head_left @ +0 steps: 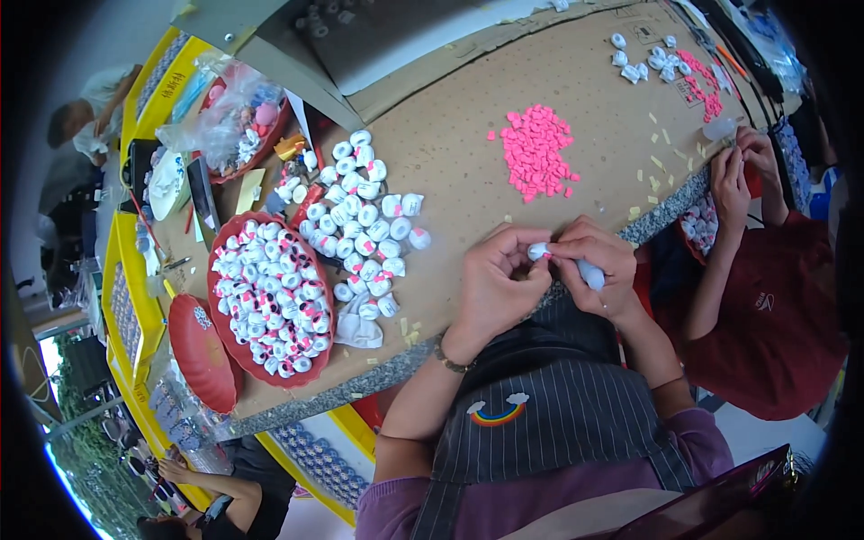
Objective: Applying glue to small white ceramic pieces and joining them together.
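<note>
At the far left, a yellow tray (129,236) is holding rows of small pale pieces. To its right, a red oval dish (202,360) is carrying a small pale cluster near its upper end. Farther up, a red basin (277,137) is holding clear plastic along with pink and white pieces. Next, a scalloped red bowl (219,317) is brimming with white pieces bearing pink and black spots. Beside it, loose white pieces (367,215) are crowding the counter (450,180), facing various ways.

The left hand (504,270) is pinching a small white piece (537,250) between nearly closed fingers, just above the counter's near edge. The piece's long axis is running roughly sideways, pink showing at its right end. Beyond it, pink pieces (535,153) are lying heaped. The right hand (601,256) is curling its fingers around a pale bottle (590,274), its fingertips meeting the piece. The bottle is slanting, its rounded end pointing down and right toward the body; the fingers are hiding its other end.
</note>
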### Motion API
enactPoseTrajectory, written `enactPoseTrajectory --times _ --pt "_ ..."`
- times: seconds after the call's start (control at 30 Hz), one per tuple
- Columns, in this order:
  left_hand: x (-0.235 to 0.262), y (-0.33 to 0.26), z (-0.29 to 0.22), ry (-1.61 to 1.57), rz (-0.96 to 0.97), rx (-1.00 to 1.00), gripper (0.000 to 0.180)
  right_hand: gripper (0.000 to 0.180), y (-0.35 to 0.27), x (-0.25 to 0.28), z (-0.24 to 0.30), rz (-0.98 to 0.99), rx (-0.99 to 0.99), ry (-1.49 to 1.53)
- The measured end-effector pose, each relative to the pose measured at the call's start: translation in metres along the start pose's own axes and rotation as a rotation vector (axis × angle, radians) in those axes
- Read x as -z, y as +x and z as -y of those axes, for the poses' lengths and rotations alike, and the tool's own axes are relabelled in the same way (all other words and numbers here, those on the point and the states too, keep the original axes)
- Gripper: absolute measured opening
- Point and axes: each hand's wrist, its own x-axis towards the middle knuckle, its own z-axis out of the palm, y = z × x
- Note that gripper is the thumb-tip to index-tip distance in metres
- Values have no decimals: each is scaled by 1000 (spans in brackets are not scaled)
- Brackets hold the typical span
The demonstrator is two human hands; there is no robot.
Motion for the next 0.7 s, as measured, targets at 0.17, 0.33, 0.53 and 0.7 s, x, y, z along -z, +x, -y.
enactPoseTrajectory --times 0.17,0.33,0.53,0.7 --pt "24 13 -33 1052 -218 -558 26 7 20 24 -10 -32 16 -60" --pt "55 19 -38 1613 -406 -633 22 6 36 39 -25 -148 -37 -146" --pt "40 43 -53 1527 -308 -602 34 5 32 41 -37 -222 -155 -9" --pt "44 88 -76 1722 -505 -436 51 6 33 39 -35 -160 -58 -61"
